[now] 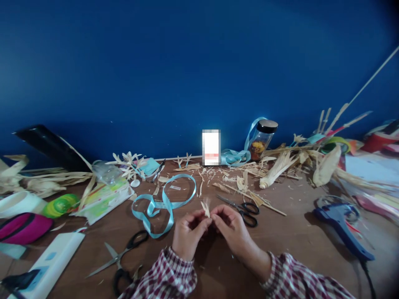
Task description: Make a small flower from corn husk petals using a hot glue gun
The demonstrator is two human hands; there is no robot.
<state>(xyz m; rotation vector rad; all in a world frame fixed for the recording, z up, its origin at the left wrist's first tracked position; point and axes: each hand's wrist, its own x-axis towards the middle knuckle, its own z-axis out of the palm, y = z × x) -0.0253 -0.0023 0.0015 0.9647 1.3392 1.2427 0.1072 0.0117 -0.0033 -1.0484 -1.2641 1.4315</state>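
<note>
A small frayed piece of dried corn husk (205,207) stands upright between my fingertips, its split strands pointing up. My left hand (190,234) pinches it between thumb and fingers. From the other side, my right hand (232,228) has its thumb and fingertips closed at the base of the same piece; its lower end is hidden by the fingers. Just beyond my right hand lie black-handled scissors (249,212). A larger pair of scissors (120,257) rests spread apart to the left of my left sleeve. Light blue ribbon (168,205) curls beyond my left hand.
A blue glue gun (343,228) lies at the right with its cord trailing. Husk scraps (230,178) litter the table's back, near a lidded jar (263,139). A white power strip (52,261), green tape roll (62,204) and husk flowers (129,160) are at left.
</note>
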